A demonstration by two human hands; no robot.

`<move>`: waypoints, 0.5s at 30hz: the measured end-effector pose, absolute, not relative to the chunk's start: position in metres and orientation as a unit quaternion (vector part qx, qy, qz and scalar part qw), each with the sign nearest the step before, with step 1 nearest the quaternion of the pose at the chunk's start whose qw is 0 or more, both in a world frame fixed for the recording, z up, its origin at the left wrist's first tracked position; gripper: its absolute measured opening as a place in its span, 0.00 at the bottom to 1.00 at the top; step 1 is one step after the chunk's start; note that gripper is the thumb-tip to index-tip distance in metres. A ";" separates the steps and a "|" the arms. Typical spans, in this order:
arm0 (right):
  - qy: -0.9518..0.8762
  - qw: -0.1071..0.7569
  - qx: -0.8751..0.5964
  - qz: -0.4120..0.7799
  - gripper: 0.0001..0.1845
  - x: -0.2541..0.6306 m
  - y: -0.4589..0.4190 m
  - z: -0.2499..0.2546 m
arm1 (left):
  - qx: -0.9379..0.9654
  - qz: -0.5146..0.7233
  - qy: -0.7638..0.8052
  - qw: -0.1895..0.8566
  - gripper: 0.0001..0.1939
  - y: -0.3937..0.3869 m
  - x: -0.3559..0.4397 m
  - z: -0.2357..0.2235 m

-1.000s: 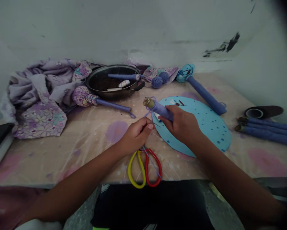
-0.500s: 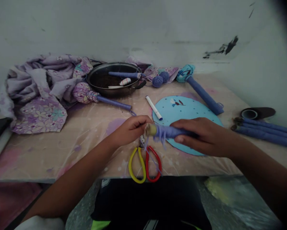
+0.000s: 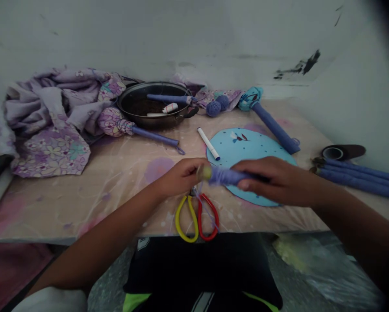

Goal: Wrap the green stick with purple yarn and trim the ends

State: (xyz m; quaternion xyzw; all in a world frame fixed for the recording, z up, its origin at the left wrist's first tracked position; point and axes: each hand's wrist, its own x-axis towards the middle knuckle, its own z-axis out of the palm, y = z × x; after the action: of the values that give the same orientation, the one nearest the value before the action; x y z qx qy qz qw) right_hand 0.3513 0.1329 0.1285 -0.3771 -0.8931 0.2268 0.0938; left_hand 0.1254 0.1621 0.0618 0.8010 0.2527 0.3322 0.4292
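Observation:
Purple-blue yarn is wrapped round a stick [image 3: 228, 177], which lies roughly level above the table's front. My right hand [image 3: 275, 180] is closed round its right part, fingers over the top and thumb below. At the bare, pale left end, my left hand [image 3: 183, 175] has its fingers curled in against the stick; its fingertips are partly hidden. The yarn near that end is blurred, and a loose strand hangs down. Just below are scissors [image 3: 187, 225] with one yellow and one red handle, their blades mostly hidden by my left hand. A round light-blue cloth [image 3: 262, 149] lies under the stick.
A white marker [image 3: 208, 144] touches the cloth's edge. Behind stand a dark pan [image 3: 158, 121] and yarn balls [image 3: 213, 108]. Two cloth-headed sticks [image 3: 155, 136] [image 3: 274, 125] lie about. Floral fabric [image 3: 51, 151] is heaped left; several wrapped sticks [image 3: 360, 182] and a tape roll [image 3: 332, 153] lie right.
The loose yarn loops near the stick's left end now lie closer round it. Both hands keep nearly the same place. The view has shifted slightly.

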 end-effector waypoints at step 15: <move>-0.809 0.172 -0.473 0.304 0.21 0.353 0.146 0.120 | 0.872 0.284 0.286 0.278 0.18 0.164 0.125 0.059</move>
State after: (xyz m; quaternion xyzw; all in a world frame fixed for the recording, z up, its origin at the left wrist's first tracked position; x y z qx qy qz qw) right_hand 0.3530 0.1456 0.1199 -0.4727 -0.8090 0.3038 0.1724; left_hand 0.1253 0.1636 0.0586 0.8720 0.2859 0.2838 0.2781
